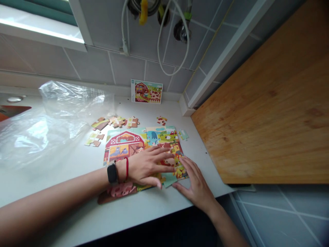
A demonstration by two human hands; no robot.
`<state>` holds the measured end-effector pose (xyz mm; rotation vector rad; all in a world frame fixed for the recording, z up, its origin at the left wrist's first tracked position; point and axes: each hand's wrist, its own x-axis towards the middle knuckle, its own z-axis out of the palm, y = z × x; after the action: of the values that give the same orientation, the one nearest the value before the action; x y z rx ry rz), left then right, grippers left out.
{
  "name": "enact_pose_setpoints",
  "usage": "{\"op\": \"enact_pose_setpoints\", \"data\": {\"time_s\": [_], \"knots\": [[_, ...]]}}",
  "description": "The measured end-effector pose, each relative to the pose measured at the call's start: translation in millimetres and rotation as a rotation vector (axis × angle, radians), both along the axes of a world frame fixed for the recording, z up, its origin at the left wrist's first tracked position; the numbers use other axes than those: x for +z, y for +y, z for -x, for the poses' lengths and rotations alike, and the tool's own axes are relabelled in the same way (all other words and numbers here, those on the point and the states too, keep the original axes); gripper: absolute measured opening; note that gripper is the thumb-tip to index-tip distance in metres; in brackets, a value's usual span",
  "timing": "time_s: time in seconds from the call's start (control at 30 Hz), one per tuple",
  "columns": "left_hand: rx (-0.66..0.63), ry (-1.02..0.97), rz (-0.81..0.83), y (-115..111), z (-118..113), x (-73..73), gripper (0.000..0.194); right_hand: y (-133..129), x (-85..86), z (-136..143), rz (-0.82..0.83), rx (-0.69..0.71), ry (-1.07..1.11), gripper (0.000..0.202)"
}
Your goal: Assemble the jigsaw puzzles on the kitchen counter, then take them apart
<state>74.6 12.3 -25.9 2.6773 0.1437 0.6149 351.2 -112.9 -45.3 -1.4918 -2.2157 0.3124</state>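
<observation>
A farm jigsaw puzzle (125,139) with a red barn lies largely joined on the white counter. My left hand (151,163) rests palm down across its middle, fingers spread, hiding part of the picture. At the puzzle's right edge, my right hand (196,183) touches it with thumb and fingers apart. A pale green piece (170,179) shows between the two hands, at the near edge. Loose puzzle pieces (117,121) lie past the far left side, and another piece (94,139) is at the left. One brown-patterned piece (161,120) and one light green piece (183,134) lie beyond the right side.
A picture card (147,91) of the farm scene leans against the tiled wall. Crumpled clear plastic bags (51,120) cover the counter's left. A wooden board (269,109) rises on the right. White cables and pipe fittings (182,31) hang above.
</observation>
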Motion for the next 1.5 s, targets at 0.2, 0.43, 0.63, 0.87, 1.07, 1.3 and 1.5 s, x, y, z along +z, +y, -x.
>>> {"op": "enact_pose_setpoints", "data": {"time_s": [0.2, 0.43, 0.63, 0.87, 1.07, 1.3, 1.5], "knots": [[-0.016, 0.03, 0.011, -3.7, -5.0, -6.1, 0.069, -3.3, 0.2, -1.3, -0.039, -0.032, 0.016, 0.061], [-0.004, 0.009, 0.009, -4.2, -4.2, -5.2, 0.061, -8.8, 9.2, -14.2, -0.112, -0.014, 0.011, 0.031], [-0.008, -0.035, -0.01, -5.3, -7.7, -4.6, 0.042, -19.8, 17.7, 15.7, -0.163, 0.165, -0.042, 0.038], [0.348, -0.188, 0.04, 0.3, -2.1, -0.1, 0.02, -4.3, 19.3, 51.0, -0.1, 0.184, -0.069, 0.045], [0.708, -0.379, 0.329, 11.2, 4.3, 4.8, 0.028, -6.1, 11.8, 45.9, -0.1, 0.184, -0.066, 0.037], [0.639, -0.361, 0.397, 12.0, 2.5, 4.3, 0.03, -3.2, 17.0, 40.4, -0.048, 0.231, -0.014, 0.041], [0.627, -0.349, 0.417, 11.8, 3.0, 2.4, 0.031, 15.4, 17.6, 29.2, -0.076, 0.165, -0.019, 0.044]]}}
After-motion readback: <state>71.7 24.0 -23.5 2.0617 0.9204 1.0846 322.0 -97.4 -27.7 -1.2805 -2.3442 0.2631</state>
